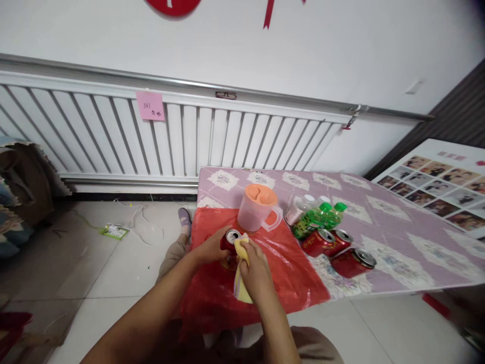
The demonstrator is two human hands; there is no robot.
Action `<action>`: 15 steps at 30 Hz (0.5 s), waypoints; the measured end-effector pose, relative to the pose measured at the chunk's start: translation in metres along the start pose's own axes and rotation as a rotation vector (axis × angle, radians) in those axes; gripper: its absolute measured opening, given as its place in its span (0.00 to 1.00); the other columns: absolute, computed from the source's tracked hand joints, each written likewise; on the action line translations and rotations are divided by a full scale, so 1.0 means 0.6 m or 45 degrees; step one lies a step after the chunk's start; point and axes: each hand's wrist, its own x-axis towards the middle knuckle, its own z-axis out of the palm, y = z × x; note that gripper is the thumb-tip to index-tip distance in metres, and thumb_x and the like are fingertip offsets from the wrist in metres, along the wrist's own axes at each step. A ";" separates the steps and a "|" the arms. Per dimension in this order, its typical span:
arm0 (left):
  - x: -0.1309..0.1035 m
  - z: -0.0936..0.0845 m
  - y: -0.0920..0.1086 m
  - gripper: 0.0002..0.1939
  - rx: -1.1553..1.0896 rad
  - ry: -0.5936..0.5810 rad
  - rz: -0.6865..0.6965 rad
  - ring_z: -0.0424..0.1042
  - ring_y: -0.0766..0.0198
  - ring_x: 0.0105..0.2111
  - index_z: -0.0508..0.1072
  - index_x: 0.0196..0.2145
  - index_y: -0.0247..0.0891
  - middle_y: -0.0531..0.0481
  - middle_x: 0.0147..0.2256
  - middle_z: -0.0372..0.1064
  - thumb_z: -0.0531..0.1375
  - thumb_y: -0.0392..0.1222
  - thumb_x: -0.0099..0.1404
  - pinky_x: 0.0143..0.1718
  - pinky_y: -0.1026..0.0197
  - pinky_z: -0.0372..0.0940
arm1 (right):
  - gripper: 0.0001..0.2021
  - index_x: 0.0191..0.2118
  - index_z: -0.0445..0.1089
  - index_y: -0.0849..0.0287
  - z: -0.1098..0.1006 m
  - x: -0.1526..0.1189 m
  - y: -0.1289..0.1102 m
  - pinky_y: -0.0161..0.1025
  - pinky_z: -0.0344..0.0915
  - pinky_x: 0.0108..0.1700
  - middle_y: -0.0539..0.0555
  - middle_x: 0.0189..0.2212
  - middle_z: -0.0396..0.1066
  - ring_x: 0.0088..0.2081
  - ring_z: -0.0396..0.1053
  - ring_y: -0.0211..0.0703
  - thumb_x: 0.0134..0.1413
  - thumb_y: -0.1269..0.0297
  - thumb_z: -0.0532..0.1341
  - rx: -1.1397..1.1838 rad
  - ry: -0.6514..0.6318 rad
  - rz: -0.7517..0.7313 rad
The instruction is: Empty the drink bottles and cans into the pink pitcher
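Observation:
My left hand (212,246) is wrapped round a red drink can (229,245) that stands upright on a red plastic sheet (295,273). The can's top faces up, and its opening looks dark. In my right hand (256,265) a folded yellow cloth (242,288) is gripped, its upper end against the can's rim and its lower end hanging towards me. Just behind both hands stands a clear plastic pitcher (252,215) with an orange lid (261,193) and a handle on its right. My fingers partly hide the can's side.
Right of the pitcher stand several bottles, some green-capped (326,207), and red cans (352,262) on a purple patterned tablecloth (397,258). A white radiator (227,136) runs behind the table. A power strip (113,231) with cables lies on the floor at left. A photo board (435,177) leans at right.

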 end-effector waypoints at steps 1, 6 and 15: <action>0.000 -0.001 0.002 0.33 -0.040 -0.046 0.005 0.70 0.54 0.52 0.68 0.55 0.39 0.47 0.52 0.72 0.64 0.29 0.50 0.58 0.50 0.64 | 0.26 0.59 0.68 0.60 0.002 0.000 0.002 0.49 0.59 0.62 0.62 0.63 0.62 0.63 0.60 0.53 0.54 0.77 0.53 0.007 0.003 -0.002; -0.003 0.028 -0.004 0.32 0.044 0.167 -0.091 0.68 0.52 0.53 0.67 0.54 0.39 0.44 0.53 0.70 0.68 0.35 0.51 0.58 0.48 0.62 | 0.26 0.59 0.68 0.60 0.007 -0.004 0.003 0.52 0.60 0.62 0.63 0.63 0.62 0.63 0.61 0.56 0.54 0.76 0.54 0.012 0.032 -0.012; -0.007 0.029 -0.019 0.51 0.088 0.151 -0.203 0.55 0.45 0.66 0.52 0.67 0.37 0.36 0.66 0.55 0.68 0.35 0.48 0.67 0.43 0.52 | 0.27 0.59 0.68 0.59 0.006 0.000 0.008 0.52 0.60 0.62 0.62 0.63 0.62 0.63 0.61 0.56 0.53 0.76 0.54 0.034 0.031 -0.015</action>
